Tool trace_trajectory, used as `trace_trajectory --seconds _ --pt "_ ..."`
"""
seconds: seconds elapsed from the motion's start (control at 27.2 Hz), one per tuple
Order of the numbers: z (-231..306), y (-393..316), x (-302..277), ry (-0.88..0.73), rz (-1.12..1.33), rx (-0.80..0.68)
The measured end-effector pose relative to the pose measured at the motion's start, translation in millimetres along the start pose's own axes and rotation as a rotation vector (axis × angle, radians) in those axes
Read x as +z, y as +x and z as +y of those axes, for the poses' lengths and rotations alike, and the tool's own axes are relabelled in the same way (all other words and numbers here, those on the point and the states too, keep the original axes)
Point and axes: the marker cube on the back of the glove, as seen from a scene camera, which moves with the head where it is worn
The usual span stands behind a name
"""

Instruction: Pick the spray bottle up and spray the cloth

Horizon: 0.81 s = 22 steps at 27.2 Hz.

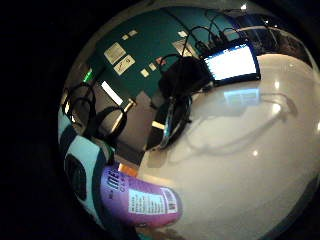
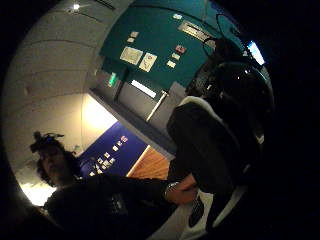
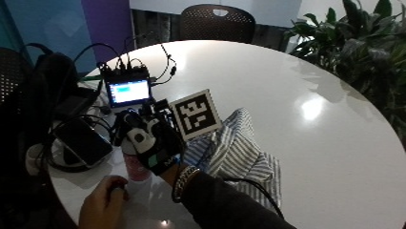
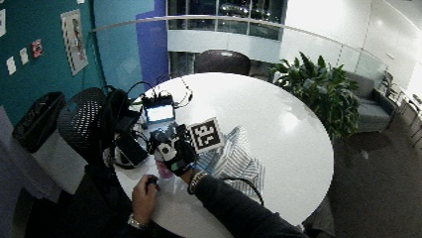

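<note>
A round white table (image 3: pixel 304 95) stands by a teal wall, with plants (image 3: pixel 355 43) on one side and a dark chair (image 3: pixel 216 19) at the far edge. In the outside view, the gloved right hand (image 3: pixel 152 143) sits over a pink bottle (image 3: pixel 135 167) that stands on the table just beside the striped cloth (image 3: pixel 238 148). The glove hides the bottle's top, so I cannot tell whether the fingers are wrapped round it. The bare left hand (image 3: pixel 105 205) rests on the table near the bottle's base, apart from it.

The little-finger palm view alone shows the bottle's purple label (image 1: pixel 142 200) with small print, close to the palm, and the lit screen (image 1: pixel 231 62) across the table. The thumb-side view shows mostly a dark bag (image 2: pixel 220 130) and the person's sleeve. The spray head shows in no view. A phone (image 3: pixel 82 140) lies among cables at the table's edge.
</note>
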Motion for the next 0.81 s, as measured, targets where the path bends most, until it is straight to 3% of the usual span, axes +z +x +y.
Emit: trace_trajectory --seconds 0.44,0.81 --pt "-16 -10 -8 0.002 0.075 -0.091" --pt "7 11 -15 -0.185 0.097 0.123"
